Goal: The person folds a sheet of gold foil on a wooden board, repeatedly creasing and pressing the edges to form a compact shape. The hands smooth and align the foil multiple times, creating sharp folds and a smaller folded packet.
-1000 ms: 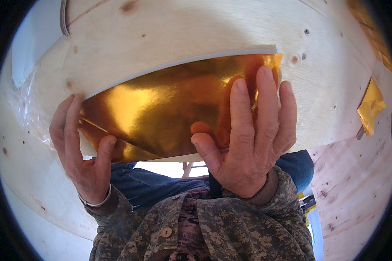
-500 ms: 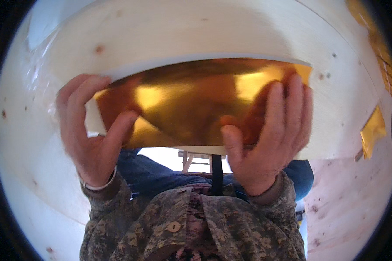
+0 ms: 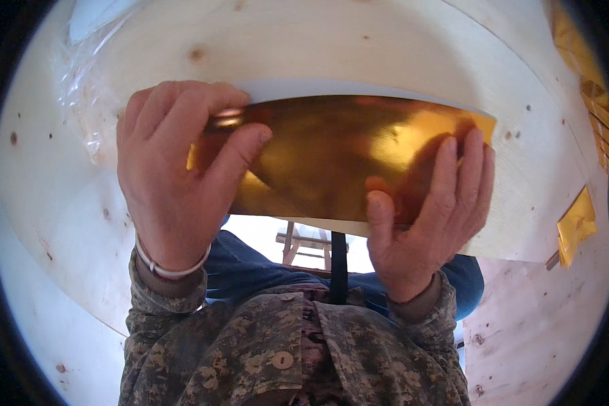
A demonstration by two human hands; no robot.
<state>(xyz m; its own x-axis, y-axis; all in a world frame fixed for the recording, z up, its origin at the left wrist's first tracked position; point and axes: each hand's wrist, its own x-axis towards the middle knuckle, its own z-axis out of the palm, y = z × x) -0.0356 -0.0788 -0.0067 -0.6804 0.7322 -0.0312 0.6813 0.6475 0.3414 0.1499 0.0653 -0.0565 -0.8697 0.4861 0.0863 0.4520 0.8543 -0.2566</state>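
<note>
Along the near edge of the pale wooden desk point(image 3: 298, 40) lies a shiny gold sheet point(image 3: 318, 159), with a white strip point(image 3: 318, 86) showing just past its far side. At its left end the left hand point(image 3: 169, 166) curls in, thumb over the sheet and fingers at the far edge, the gap between them narrow; whether it pinches, I cannot tell. At the right end the right hand point(image 3: 430, 227) rests on the sheet with thumb and fingers wide apart. Clear plastic point(image 3: 81, 88) lies far left, a folded gold piece point(image 3: 576, 229) well apart on the right, more gold material point(image 3: 592, 95) far right
</note>
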